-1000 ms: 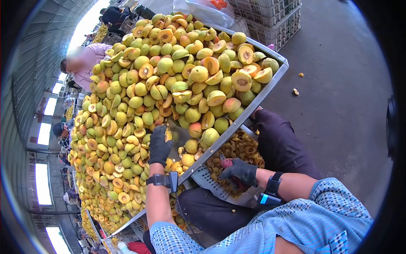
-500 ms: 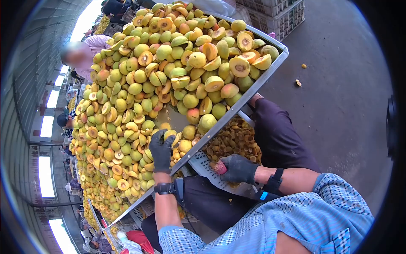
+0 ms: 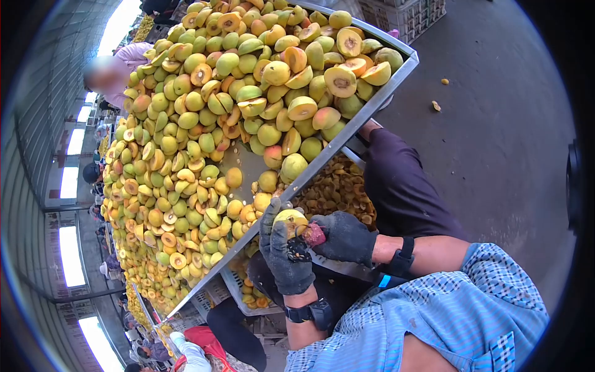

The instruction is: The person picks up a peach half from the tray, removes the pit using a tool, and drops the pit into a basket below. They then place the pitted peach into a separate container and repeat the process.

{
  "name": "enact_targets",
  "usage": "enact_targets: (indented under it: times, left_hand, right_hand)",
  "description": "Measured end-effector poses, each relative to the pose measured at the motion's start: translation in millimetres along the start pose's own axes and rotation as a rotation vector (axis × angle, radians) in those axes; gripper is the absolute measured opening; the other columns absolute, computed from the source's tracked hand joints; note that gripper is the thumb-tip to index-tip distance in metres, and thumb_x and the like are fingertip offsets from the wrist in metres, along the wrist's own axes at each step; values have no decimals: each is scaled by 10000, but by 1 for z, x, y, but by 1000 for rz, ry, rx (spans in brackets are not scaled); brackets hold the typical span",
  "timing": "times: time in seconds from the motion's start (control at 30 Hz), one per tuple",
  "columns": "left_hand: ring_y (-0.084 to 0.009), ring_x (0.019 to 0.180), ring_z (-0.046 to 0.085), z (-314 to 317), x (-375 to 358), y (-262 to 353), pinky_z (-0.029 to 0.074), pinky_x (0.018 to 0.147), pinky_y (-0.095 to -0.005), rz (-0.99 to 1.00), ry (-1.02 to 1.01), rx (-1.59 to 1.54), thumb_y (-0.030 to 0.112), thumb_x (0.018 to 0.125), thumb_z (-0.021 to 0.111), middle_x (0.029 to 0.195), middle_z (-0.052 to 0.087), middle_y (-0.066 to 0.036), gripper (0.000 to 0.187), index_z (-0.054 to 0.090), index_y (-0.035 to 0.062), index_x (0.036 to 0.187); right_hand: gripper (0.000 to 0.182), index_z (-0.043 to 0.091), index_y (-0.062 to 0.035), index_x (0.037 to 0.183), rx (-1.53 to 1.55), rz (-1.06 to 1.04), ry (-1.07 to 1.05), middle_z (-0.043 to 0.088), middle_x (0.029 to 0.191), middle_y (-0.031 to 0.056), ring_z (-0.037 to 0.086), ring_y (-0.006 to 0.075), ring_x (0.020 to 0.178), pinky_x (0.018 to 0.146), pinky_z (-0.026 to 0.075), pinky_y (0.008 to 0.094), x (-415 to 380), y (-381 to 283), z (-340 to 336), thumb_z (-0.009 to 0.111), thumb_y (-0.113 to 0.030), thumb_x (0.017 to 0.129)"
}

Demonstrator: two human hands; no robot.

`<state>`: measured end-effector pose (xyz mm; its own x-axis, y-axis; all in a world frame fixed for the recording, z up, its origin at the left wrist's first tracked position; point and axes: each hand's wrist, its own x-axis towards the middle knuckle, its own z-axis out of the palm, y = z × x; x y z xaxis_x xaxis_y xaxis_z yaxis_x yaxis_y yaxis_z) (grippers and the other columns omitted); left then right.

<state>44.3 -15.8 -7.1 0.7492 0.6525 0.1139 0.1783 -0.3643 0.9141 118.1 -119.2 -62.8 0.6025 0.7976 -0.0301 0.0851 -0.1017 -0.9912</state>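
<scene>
My left hand (image 3: 285, 257), in a dark glove, is closed around a yellow peach half (image 3: 290, 221) just off the metal edge of the table. In my gloved right hand (image 3: 344, 237) is a small tool with a pink-wrapped handle (image 3: 315, 234). The tool's working end meets the fruit at its cut side, but its shape is hard to make out. Both hands are close together above my lap. Halved peaches (image 3: 266, 133) lie heaped across the metal-rimmed table (image 3: 338, 139) in front of me.
Below the table edge, a crate holds brown pits and scraps (image 3: 334, 192). Another plastic crate (image 3: 235, 288) contains peach pieces. Stacked crates (image 3: 412, 18) stand on the floor at top right. A person in a pink top (image 3: 133, 56) is across the table, with others further along.
My left hand has come from the heap to my right hand, bringing a peach half. My right hand has risen slightly, and its tool now meets the fruit.
</scene>
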Motion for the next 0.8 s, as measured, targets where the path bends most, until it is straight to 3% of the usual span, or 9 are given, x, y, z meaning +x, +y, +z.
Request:
enact_targets:
  times: [0.1,0.2,0.33,0.37,0.43,0.5,0.63,0.73,0.8]
  left_hand:
    - [-182,1059,630,7,-3,5,545,907,-312,-242,90,-621,264,1078,510,1283,620,-127,427,540,7,1418]
    - [-168,1022,627,17,-6,17,543,904,-305,-289,252,-486,299,1109,426,1250,630,-120,460,531,-24,1418]
    - [-196,1025,636,9,-4,-3,545,909,-326,-202,171,-517,298,1105,435,1212,637,-139,465,534,-53,1394]
    - [-210,1022,643,8,-5,-9,548,905,-335,-139,137,-396,301,1101,444,1184,644,-151,461,543,-55,1375]
    - [-224,1019,649,7,-7,-15,551,901,-343,-81,97,-273,304,1096,453,1155,651,-162,457,553,-57,1357]
    - [-232,1021,652,6,-6,-18,555,894,-357,-123,60,-478,297,1087,468,1139,647,-172,436,568,-57,1320]
    - [-228,1017,652,4,-5,-17,557,894,-357,-118,46,-476,291,1083,468,1138,649,-158,414,579,-52,1286]
    - [-245,998,659,1,-4,-20,558,890,-367,-72,47,-366,253,1070,491,1133,652,-147,366,596,-61,1225]
    - [-257,985,665,0,-1,-22,557,891,-387,100,-5,-132,218,1054,521,1102,663,-130,320,609,-63,1176]
  right_hand:
    - [256,647,-57,980,61,16,-29,689,827,144,691,320,763,693,528,405,-1,2,0,765,-234,837]
    - [249,648,-47,967,134,14,-24,690,826,135,687,277,748,701,525,391,0,7,4,760,-231,842]
    - [236,650,-35,958,119,1,16,684,816,143,674,266,728,695,521,384,-2,1,-4,745,-223,851]
    - [236,650,-35,958,120,2,17,684,816,143,674,266,728,695,521,384,-1,1,-5,745,-223,851]
    - [262,715,-76,987,39,132,-67,717,945,208,683,421,916,796,538,473,2,0,-7,632,-311,904]
    - [256,714,-75,983,54,127,-63,716,938,210,681,425,916,796,537,480,0,-3,-9,628,-302,904]
    - [245,712,-70,973,84,103,-26,713,931,216,681,424,913,792,537,482,-1,-2,-5,626,-288,901]
    - [257,713,-73,981,59,51,-10,715,940,210,682,423,900,786,542,472,-2,-4,-7,625,-302,905]
    - [253,710,-71,966,71,54,-6,715,940,207,682,424,889,779,542,473,-1,-4,-7,635,-305,902]
